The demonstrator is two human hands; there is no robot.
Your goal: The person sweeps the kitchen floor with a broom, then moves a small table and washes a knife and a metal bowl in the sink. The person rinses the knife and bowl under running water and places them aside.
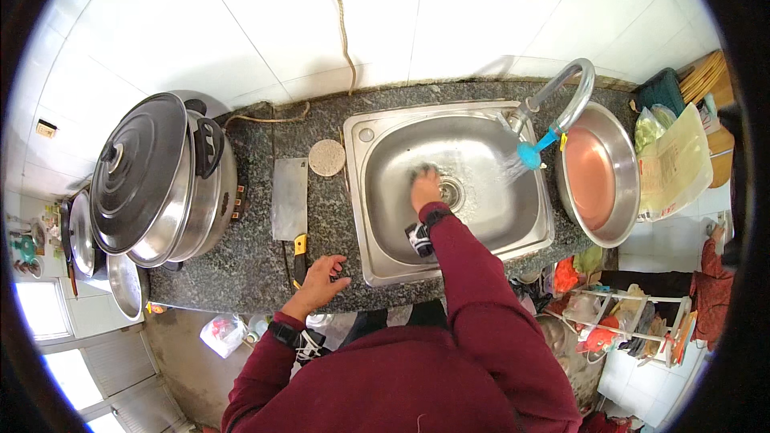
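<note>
My right hand (426,189) reaches down into the stainless steel sink (497,244), beside the drain (451,192). Its fingers are bent over a small dark, blurred thing (421,170) against the basin floor, too smeared to name. Water sprays from the blue nozzle (528,154) of the curved faucet (584,80) into the sink's right side. My left hand (321,282) hovers at the counter's front edge, fingers apart with nothing in them. Near it lies a cleaver (289,200) with a yellow and black handle, flat on the counter.
A round beige pad (326,158) lies between cleaver and sink. Large lidded steamer pots (152,184) crowd the counter's left end. Right of the sink stands a metal basin (622,220) with reddish contents. A white rack (634,321) with bags stands lower right; a plastic bag (222,334) is below the counter.
</note>
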